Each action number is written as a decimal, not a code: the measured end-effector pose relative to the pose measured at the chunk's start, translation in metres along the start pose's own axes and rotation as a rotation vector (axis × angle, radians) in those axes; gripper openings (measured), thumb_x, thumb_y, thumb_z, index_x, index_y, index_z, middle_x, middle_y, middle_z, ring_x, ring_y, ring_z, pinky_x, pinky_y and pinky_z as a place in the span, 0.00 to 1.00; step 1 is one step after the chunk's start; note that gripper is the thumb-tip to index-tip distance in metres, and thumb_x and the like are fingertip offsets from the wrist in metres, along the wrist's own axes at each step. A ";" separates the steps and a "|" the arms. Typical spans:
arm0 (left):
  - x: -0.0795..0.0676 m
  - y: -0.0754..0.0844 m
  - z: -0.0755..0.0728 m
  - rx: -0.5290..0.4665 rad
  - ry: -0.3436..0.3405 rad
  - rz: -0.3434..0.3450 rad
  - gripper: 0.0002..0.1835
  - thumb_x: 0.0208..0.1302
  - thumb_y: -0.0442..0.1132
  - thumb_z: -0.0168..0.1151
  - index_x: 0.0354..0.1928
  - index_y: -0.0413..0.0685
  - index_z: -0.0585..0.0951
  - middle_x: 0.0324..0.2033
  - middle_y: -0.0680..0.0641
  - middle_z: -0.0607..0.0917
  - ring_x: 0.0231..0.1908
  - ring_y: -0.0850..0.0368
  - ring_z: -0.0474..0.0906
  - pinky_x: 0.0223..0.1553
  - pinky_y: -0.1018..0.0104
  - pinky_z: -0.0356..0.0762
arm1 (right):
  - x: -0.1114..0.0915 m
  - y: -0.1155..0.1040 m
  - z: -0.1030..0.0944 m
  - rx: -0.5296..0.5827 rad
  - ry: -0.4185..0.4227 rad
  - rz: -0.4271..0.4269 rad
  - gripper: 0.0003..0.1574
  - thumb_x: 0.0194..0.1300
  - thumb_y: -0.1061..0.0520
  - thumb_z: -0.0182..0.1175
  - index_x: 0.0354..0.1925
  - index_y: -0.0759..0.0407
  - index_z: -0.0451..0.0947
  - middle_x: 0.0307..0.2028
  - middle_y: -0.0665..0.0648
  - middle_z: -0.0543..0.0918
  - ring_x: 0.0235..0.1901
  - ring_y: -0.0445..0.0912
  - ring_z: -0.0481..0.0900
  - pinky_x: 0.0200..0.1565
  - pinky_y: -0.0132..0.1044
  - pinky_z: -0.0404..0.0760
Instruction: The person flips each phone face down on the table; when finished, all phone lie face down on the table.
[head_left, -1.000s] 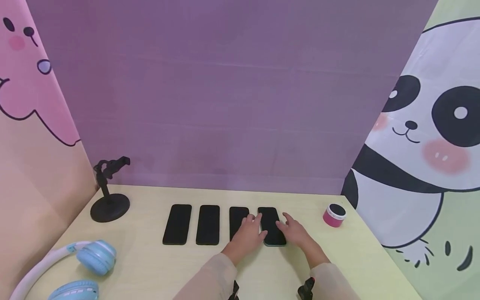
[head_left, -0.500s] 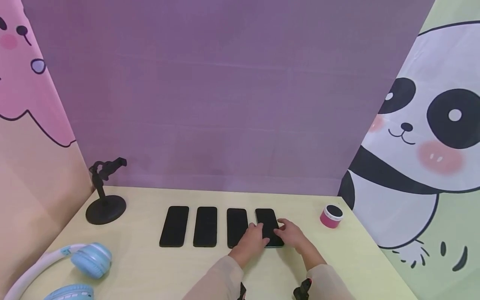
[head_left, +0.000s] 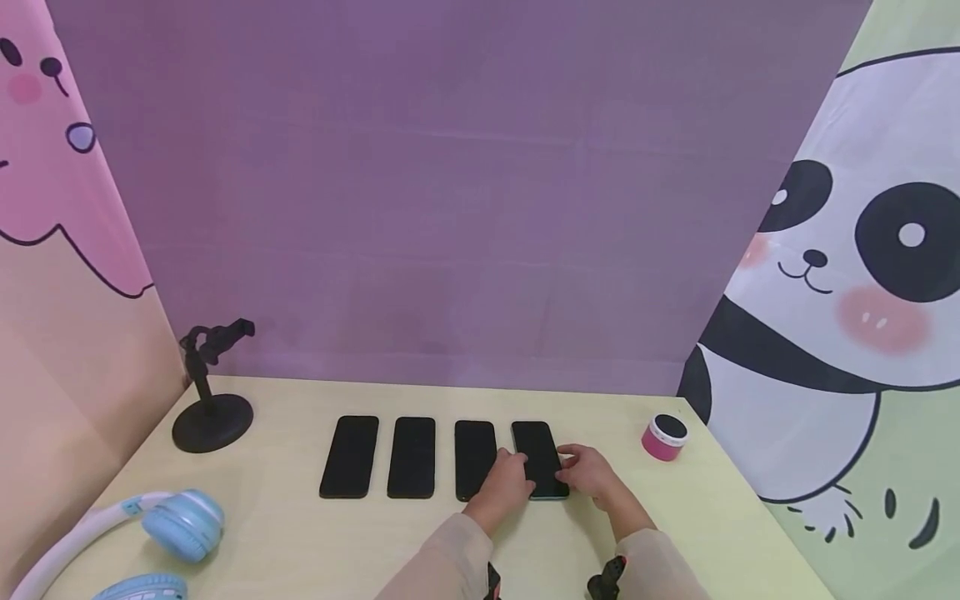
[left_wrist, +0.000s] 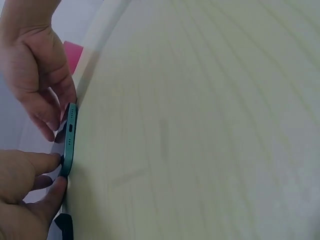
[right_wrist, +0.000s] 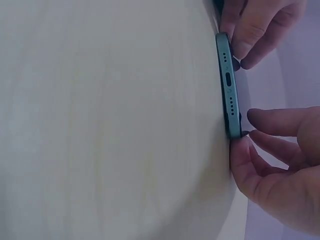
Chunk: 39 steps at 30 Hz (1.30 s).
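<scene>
Several black-screened phones lie face up in a row in the head view. The rightmost smartphone has a teal edge, and its port end faces the right wrist camera. My left hand holds the near left side of this phone, close to the neighbouring phone, whose lower right part it overlaps. At the opposite side, my right hand has curled fingers around the right edge, one low against its side. Both hands appear close together at the phone in the left wrist view. The phone rests on the table.
Two more phones, the leftmost phone and the second phone, lie further left. A black stand is at the back left, blue headphones at the front left. A pink jar stands right, on the pale table.
My left hand has shifted right and toward me, uncovering more of the neighbouring phone. The right hand's fingers have drawn in to the phone's right edge. The head view has shifted slightly.
</scene>
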<state>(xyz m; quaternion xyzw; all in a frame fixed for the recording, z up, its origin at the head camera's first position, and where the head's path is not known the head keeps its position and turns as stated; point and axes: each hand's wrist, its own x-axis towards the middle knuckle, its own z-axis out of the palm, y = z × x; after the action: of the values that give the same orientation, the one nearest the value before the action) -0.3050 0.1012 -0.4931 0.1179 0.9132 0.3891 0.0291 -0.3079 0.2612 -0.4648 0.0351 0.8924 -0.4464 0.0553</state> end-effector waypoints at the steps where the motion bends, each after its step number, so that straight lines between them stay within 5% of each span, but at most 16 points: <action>1: 0.000 -0.001 0.000 -0.005 0.005 -0.001 0.21 0.61 0.35 0.68 0.55 0.34 0.78 0.44 0.38 0.73 0.47 0.45 0.77 0.49 0.52 0.76 | 0.000 0.000 0.000 0.014 0.000 0.004 0.30 0.58 0.74 0.61 0.60 0.77 0.68 0.40 0.66 0.76 0.33 0.50 0.76 0.36 0.38 0.79; 9: 0.001 -0.001 0.000 -0.007 0.025 0.015 0.21 0.60 0.34 0.69 0.53 0.33 0.79 0.44 0.38 0.74 0.47 0.45 0.77 0.49 0.54 0.76 | 0.002 0.002 0.001 0.099 -0.003 0.012 0.30 0.56 0.77 0.59 0.59 0.75 0.70 0.35 0.63 0.75 0.27 0.48 0.72 0.30 0.35 0.74; 22: -0.002 0.002 -0.003 -0.032 0.032 0.001 0.22 0.60 0.34 0.69 0.55 0.34 0.78 0.43 0.38 0.74 0.47 0.44 0.77 0.50 0.53 0.75 | 0.004 0.006 -0.013 0.374 -0.143 -0.029 0.31 0.63 0.75 0.55 0.64 0.76 0.63 0.33 0.58 0.72 0.25 0.45 0.70 0.29 0.32 0.71; 34: -0.002 0.003 -0.003 -0.145 -0.028 0.069 0.28 0.67 0.47 0.62 0.67 0.50 0.72 0.48 0.40 0.73 0.45 0.48 0.76 0.50 0.52 0.74 | 0.001 0.005 -0.027 0.564 -0.371 -0.127 0.38 0.70 0.68 0.51 0.71 0.77 0.46 0.45 0.61 0.72 0.42 0.45 0.77 0.47 0.37 0.77; 39: -0.001 0.003 -0.003 -0.208 -0.057 0.101 0.28 0.69 0.45 0.61 0.70 0.52 0.69 0.51 0.39 0.74 0.51 0.47 0.74 0.54 0.51 0.71 | -0.001 0.007 -0.030 0.598 -0.450 -0.178 0.38 0.70 0.68 0.49 0.71 0.77 0.45 0.51 0.64 0.71 0.49 0.47 0.78 0.53 0.41 0.76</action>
<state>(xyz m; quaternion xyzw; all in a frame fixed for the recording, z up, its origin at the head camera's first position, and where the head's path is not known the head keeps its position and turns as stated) -0.3040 0.1005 -0.4888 0.1712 0.8596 0.4792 0.0474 -0.3085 0.2899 -0.4525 -0.1267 0.6880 -0.6865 0.1980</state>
